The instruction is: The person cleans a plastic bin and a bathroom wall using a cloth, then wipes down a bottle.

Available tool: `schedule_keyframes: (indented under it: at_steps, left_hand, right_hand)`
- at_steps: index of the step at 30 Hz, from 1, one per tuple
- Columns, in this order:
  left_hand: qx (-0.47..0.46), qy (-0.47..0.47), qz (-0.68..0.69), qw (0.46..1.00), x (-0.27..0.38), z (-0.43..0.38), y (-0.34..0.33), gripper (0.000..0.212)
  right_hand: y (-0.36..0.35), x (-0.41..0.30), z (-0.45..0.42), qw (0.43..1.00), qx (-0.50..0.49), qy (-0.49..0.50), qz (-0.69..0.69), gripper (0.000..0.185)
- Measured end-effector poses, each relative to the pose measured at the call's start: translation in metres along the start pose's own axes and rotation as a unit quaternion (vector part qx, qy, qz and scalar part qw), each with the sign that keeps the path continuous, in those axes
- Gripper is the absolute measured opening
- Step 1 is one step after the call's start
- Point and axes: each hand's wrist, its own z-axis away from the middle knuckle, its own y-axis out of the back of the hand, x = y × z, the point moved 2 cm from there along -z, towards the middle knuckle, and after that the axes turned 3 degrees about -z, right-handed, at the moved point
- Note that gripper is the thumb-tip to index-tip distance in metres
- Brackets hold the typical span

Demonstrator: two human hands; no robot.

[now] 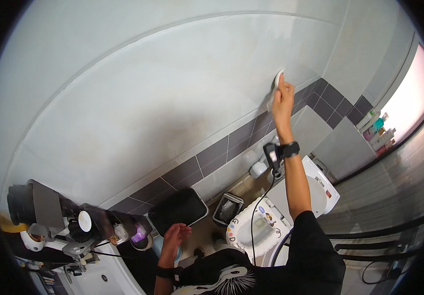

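My right arm reaches up and forward, and my right hand [283, 101] holds a white wiping cloth or pad [278, 78] against the pale wall tiles [212, 70]. A thin loose part of it hangs below my fingers, and its exact kind cannot be made out. Just under this hand runs a band of dark grey tiles [241, 135]. My left hand [174, 238] is low in front of my body, holding nothing, its fingers slightly apart. Nearest to it is a black lidded bin [177, 208] by the wall.
A toilet with a printed seat cover [238, 230] and a small waste bin [228, 209] stand below. Bottles [376, 131] line a ledge at right. At lower left are a washbasin [103, 271] and wall-side organisers [49, 204]. A cable [253, 221] hangs from my right wrist.
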Motion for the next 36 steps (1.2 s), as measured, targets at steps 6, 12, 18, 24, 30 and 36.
schedule_keyframes:
  at_steps: [6,12,18,24,30,36]
  left_hand:
    - [0.011,-0.012,0.006,1.000,-0.001,0.005,0.007,0.026]
    - [0.043,-0.038,0.035,0.998,-0.005,0.017,0.021,0.027]
    - [0.097,-0.042,0.041,0.994,-0.006,0.036,0.034,0.029]
    - [0.117,-0.053,0.049,0.991,0.004,0.040,0.037,0.027]
    - [0.116,-0.058,0.059,0.990,-0.007,0.043,0.037,0.028]
    - [0.098,-0.103,0.098,0.985,-0.021,0.044,0.048,0.031]
  right_hand:
    - [-0.002,0.018,0.000,0.999,-0.018,-0.018,0.018,0.052]
    - [-0.032,0.011,-0.027,0.992,0.092,0.000,-0.089,0.049]
    - [-0.093,-0.026,0.140,0.944,-0.065,0.323,0.000,0.045]
    - [-0.078,-0.025,0.094,0.944,-0.090,0.317,0.000,0.041]
    - [-0.033,-0.103,-0.067,0.985,0.065,0.121,-0.101,0.048]
    - [-0.083,-0.116,0.030,0.954,0.005,0.300,-0.010,0.044]
